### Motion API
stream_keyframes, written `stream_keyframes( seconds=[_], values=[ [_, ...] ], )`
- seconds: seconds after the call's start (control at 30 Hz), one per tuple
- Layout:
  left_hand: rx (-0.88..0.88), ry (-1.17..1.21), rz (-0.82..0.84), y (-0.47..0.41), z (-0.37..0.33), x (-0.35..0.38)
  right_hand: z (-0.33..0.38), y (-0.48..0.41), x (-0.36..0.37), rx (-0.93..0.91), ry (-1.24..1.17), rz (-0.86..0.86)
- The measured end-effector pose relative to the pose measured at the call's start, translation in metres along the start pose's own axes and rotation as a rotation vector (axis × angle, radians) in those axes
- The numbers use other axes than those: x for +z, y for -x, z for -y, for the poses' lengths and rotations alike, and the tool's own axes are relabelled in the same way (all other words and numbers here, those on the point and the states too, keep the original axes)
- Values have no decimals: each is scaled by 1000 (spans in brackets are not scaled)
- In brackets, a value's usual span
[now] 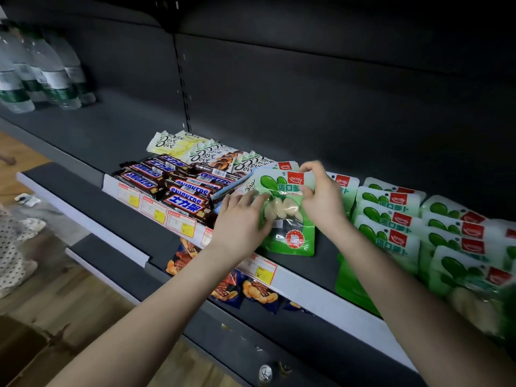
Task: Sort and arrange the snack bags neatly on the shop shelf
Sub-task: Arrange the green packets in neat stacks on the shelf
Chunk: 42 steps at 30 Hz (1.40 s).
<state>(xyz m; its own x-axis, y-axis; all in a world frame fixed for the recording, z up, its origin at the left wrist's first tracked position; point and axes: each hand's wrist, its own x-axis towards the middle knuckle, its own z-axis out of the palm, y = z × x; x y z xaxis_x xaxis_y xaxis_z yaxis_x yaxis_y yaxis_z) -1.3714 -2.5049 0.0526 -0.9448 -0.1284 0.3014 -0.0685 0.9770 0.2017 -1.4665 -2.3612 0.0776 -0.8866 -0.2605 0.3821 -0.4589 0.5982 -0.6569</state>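
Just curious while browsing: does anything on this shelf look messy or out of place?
Yes. The Snickers bars lie heaped, crossing at different angles, unlike the rowed green bags on the right. One green pouch overhangs the shelf's front edge.

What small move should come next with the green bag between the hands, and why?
Probably slide the green snack bag right, against the stacked green bags, lined up with them. The right hand pinches its top, the left hand rests on it, and bare shelf separates it from that stack.
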Motion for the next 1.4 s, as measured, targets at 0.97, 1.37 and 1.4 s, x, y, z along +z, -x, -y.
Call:
stream_keyframes(
  seconds=[0.97,1.37,1.4],
  values=[
    [261,-89,364,-23,-42,36,-37,22,-29,-31,675,351],
    [252,-56,331,-33,-50,37,-41,32,-19,33,537,542],
    [250,-61,335,-32,-49,37,-40,32,-17,55,542,541]
  ],
)
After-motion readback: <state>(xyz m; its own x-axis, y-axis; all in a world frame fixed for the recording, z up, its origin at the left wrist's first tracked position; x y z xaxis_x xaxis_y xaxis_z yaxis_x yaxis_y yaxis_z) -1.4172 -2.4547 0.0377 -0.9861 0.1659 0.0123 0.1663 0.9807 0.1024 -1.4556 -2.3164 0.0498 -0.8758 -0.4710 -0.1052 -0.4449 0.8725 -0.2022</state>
